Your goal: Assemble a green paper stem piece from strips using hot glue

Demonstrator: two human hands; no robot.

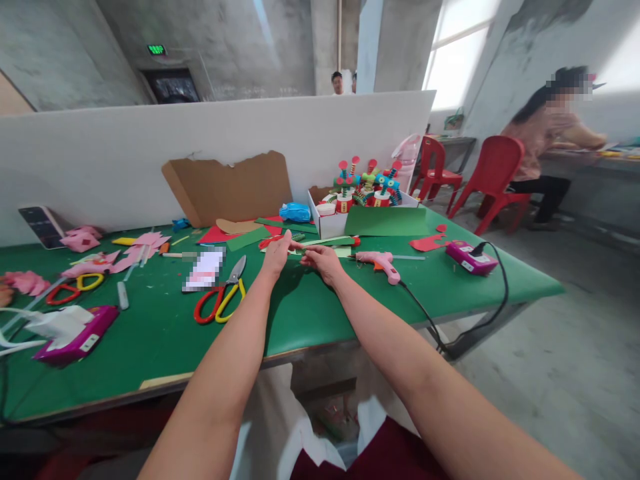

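Observation:
Above the middle of the green table, my left hand [278, 257] and my right hand [323, 262] meet almost fingertip to fingertip. The fingers of both are pinched together. What lies between them is too small to make out. Just beyond the fingertips lie a folded green paper spring [299, 237] and light green paper strips [330, 243]. A pink glue gun [379, 262] rests to the right of my right hand. Scissors with red and yellow handles [221, 298] lie left of my left forearm.
Paper figures [344, 193] stand in a white box [334, 225] behind my hands. A phone [204, 269], a purple power strip [80, 335] and pink paper pieces [143, 250] are on the left. Another purple power strip [471, 258] sits right, its cable hanging. A person [545, 140] sits far right.

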